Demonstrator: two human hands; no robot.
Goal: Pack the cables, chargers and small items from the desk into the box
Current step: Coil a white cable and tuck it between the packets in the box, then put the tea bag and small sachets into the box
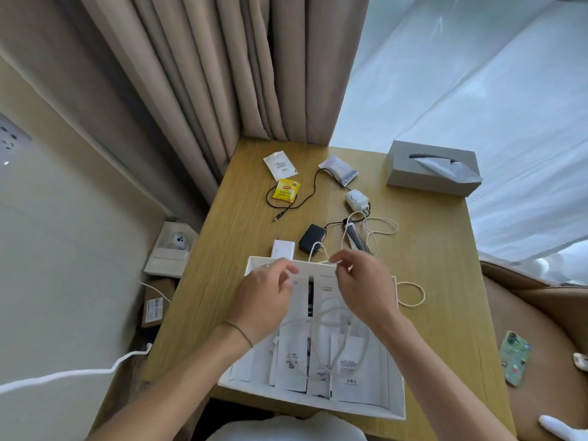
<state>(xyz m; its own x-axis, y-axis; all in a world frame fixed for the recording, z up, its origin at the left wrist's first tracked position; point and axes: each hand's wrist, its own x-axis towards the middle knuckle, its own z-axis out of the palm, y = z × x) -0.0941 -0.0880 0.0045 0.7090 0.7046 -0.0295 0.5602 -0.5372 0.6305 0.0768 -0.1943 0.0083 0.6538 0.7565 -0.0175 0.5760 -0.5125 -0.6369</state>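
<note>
Pinched a thin white cable [315,249] between the right fingers [337,260], curled tight on the strand just above the far wall of a shallow white cardboard box [397,413]. Caught the same strand in the left fingers [290,269], also curled and apparently nipping it, though blurred there. Held the left hand [270,291] and the right hand [361,283] close together at centre frame, over the box's far edge.

Left most of the cable outside the box: loose loops lying on the wooden tabletop [439,281] right of the box and above it, running up toward a rounded white plug charger [357,198] and crossing a dark spiral-ribbed stick [361,240].

Called, by the look of it, for gathering that slack loop by loop between the two hands into a small coil. Called also for drawing gently, so as not to drag the charger or snag the stick, and then laying the coil flat on the white paper packets [350,364] lining the box.

Not yet packed, just above the box: a black power adapter [313,238] and a flat white charger [281,249]. Further up the frame, a thin black cable [307,194] and a yellow tea sachet [286,190]. At upper right, a grey tissue box [413,173].
</note>
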